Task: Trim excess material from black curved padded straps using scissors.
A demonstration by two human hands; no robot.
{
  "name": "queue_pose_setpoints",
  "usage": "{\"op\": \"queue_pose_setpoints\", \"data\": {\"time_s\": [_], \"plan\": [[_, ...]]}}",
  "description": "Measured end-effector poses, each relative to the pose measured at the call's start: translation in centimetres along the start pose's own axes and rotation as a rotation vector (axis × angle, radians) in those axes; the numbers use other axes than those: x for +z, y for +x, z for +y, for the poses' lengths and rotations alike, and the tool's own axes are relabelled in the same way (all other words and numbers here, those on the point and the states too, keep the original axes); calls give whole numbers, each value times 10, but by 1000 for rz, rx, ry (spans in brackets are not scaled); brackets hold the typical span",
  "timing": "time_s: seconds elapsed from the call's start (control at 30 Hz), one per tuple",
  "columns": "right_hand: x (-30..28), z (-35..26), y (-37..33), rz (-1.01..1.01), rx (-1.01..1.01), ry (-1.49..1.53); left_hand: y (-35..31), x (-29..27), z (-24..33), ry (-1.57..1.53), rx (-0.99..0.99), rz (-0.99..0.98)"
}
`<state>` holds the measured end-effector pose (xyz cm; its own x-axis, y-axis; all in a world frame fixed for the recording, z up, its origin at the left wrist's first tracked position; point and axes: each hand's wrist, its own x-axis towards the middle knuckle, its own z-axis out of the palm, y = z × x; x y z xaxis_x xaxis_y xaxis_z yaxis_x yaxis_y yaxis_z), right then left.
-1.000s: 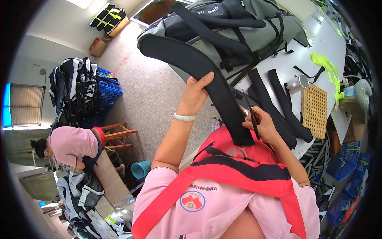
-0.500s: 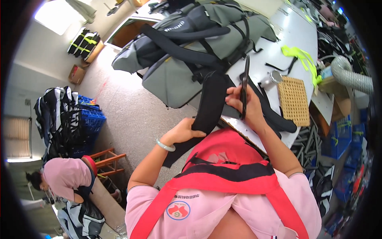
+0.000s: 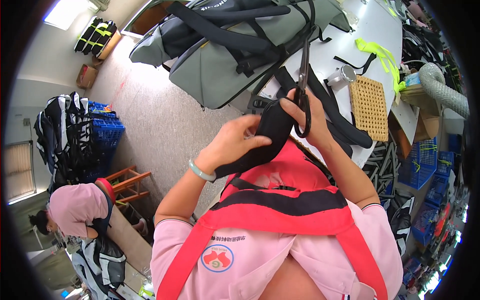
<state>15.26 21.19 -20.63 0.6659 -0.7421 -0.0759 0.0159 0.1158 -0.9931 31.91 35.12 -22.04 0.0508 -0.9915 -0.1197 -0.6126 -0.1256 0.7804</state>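
A black padded strap point(image 3: 272, 132) hangs curved in front of my red apron. My left hand point(image 3: 232, 142) is closed around its lower part, thumb along the near side, fingers partly hidden behind it. My right hand point(image 3: 311, 112) grips a pair of dark scissors point(image 3: 303, 70), blades pointing up and away from me, and its thumb presses the strap's upper end. Just beyond, a large grey-green bag point(image 3: 215, 75) with black straps lies across the white table point(image 3: 327, 55). More black padded straps point(image 3: 345, 127) lie beside my right hand.
Right of the straps are a silver metal cup point(image 3: 342, 76), a woven cane mat point(image 3: 369, 107) and neon-yellow webbing point(image 3: 377, 57). A silver duct hose point(image 3: 442, 92) and blue crates point(image 3: 419, 162) stand farther right. At left, a person in pink point(image 3: 80, 210) bends beside an orange stool point(image 3: 127, 182).
My left hand has risen along the strap, bringing it up toward my right hand. The scissors have shifted slightly left. The view has tilted, so the bag sits higher.
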Motion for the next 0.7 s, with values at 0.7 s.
{"op": "queue_pose_setpoints", "data": {"time_s": [0.7], "plan": [[-3, 19, -54, -248, 181, -627, 16, 11, -14, -1404, -128, 412]]}}
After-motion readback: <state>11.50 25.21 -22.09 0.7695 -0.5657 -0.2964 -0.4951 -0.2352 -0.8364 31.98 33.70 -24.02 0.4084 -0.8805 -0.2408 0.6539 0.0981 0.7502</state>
